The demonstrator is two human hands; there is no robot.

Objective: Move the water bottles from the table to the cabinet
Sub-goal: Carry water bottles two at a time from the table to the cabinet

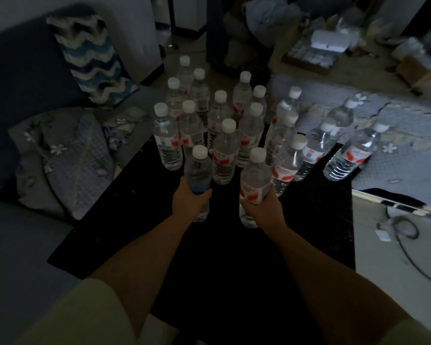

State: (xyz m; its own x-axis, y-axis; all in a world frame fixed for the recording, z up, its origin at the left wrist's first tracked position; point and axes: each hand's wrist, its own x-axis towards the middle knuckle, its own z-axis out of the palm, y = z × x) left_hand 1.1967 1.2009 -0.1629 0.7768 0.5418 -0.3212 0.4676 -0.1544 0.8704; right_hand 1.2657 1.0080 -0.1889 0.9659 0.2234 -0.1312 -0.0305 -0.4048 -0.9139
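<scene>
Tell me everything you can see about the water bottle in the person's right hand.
The bottle in the right hand is clear ribbed plastic with a white screw cap and a pale label printed with red leaf shapes. It looks full and sealed. It stands roughly upright, nearest the camera, in front of the cluster of other bottles, over the black table. The right hand grips its lower half from the right side, fingers wrapped round the label. In the dim light I cannot tell whether its base rests on the table.

The left hand (190, 195) covers the lower body of the clear plastic white-capped bottle (197, 170) it grips, and the right hand (264, 204) hides part of the red-labelled clear bottle (255, 180). Label text is too blurred to read. The dim, cluttered heap of pale items (329, 43) in the far background cannot be identified. Both pale sleeves are cut off by the bottom edge.
</scene>
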